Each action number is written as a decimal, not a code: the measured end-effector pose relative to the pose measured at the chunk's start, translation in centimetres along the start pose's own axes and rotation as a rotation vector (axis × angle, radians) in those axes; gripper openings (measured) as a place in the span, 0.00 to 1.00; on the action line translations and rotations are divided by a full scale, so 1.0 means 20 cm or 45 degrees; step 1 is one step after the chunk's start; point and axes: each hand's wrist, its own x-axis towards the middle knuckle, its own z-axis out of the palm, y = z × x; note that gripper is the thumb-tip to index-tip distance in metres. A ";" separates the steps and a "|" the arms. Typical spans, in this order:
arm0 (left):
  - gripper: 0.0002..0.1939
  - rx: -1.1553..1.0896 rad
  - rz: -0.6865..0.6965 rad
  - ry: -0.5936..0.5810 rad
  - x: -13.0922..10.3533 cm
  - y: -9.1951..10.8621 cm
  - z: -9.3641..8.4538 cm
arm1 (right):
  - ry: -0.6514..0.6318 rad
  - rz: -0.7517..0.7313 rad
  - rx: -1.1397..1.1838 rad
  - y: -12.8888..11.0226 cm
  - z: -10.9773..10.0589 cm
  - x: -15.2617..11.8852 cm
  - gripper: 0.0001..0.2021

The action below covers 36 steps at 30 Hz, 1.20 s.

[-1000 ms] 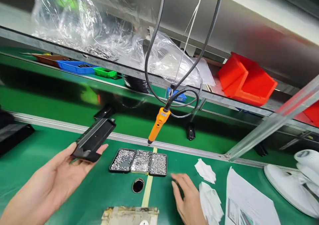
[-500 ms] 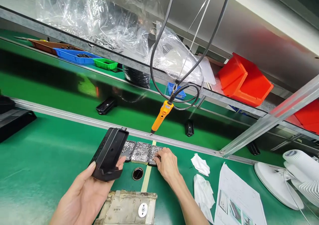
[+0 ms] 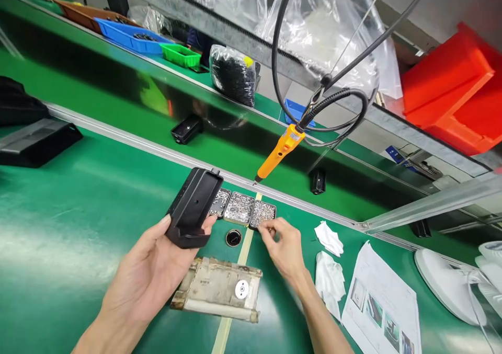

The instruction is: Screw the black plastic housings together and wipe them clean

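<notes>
My left hand (image 3: pixel 152 265) holds a black plastic housing (image 3: pixel 195 202), its hollow side facing up. My right hand (image 3: pixel 284 244) is at the near edge of the rightmost tray of small metal parts (image 3: pixel 262 214), thumb and fingertips pinched together; whatever is between them is too small to name. Two more trays stand to its left, a middle one (image 3: pixel 239 207) and one partly behind the housing (image 3: pixel 221 202). A round dark container (image 3: pixel 234 238) sits below the trays. Nearer me lies a worn, taped block (image 3: pixel 212 286) with a white disc (image 3: pixel 242 289) on it.
An orange electric screwdriver (image 3: pixel 279 154) hangs on a cable above the trays. White cloths (image 3: pixel 330 281), a printed sheet (image 3: pixel 382 301) and a white fan (image 3: pixel 449 286) are at the right. Black parts (image 3: pixel 39 142) lie at the left. A metal rail (image 3: pixel 157 158) crosses behind.
The view has tilted downward and shifted. My right hand has drawn back from inside the right tray to its near edge, fingers pinched. My left hand still holds the housing.
</notes>
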 end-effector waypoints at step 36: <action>0.21 0.114 0.028 0.224 -0.01 0.01 0.04 | -0.232 -0.747 -0.275 -0.14 -0.16 -0.40 0.17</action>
